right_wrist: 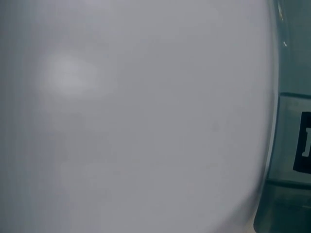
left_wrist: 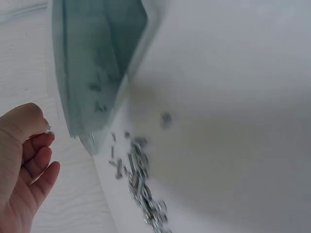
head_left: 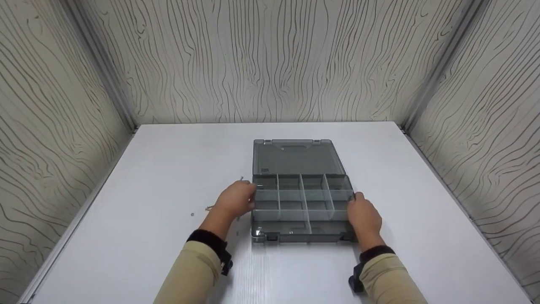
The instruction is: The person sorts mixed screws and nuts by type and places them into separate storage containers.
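Note:
A grey translucent compartment box (head_left: 292, 205) lies on the white table with its lid (head_left: 297, 156) folded back behind it. My left hand (head_left: 237, 198) is at the box's left edge. In the left wrist view, that hand's thumb and forefinger pinch a tiny shiny metal piece (left_wrist: 49, 130) beside the box wall (left_wrist: 92, 63); its exact kind is too small to tell. My right hand (head_left: 365, 215) grips the right side of the box, fingers partly hidden. The right wrist view shows the box's edge (right_wrist: 286, 141) but no hand.
A heap of small metal screws (left_wrist: 141, 184) lies on the table near the box, with a blurred nut-like piece (left_wrist: 166, 119) apart from it. In the head view my left hand mostly hides the heap. Patterned panels (head_left: 261, 63) enclose the table.

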Demonstrator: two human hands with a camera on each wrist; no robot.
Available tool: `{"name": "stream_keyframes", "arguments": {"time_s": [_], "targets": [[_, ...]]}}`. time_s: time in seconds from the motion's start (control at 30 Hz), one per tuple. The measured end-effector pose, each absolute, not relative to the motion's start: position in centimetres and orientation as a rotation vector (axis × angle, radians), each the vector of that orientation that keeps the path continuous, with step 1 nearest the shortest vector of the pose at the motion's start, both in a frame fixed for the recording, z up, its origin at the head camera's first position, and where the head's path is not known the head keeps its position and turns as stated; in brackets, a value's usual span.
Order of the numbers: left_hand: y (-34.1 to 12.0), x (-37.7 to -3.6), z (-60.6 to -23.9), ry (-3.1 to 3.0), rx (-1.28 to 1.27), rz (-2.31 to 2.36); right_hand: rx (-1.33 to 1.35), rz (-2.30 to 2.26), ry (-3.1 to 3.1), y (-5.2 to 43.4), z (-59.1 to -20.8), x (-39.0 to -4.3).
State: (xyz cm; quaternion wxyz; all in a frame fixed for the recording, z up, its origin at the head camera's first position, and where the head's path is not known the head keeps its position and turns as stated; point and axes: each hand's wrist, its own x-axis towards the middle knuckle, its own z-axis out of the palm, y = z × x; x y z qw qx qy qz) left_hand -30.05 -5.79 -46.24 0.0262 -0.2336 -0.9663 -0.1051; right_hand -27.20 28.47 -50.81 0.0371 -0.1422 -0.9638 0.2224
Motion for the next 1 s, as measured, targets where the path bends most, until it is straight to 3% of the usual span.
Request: {"name": "stream_keyframes", "arguments": {"time_s": [0.27,1.0], "targets": [[-3.9,-30.4,-46.9,-2.941,-0.872,-0.259,-0.457,0.686,-2.954,28.4,-51.2,-27.1],[-3.9,-30.6,-46.0,-3.114,-0.808,-0.359,-0.419,0.656,-2.959,28.5,-50.9,-27.3]]}}
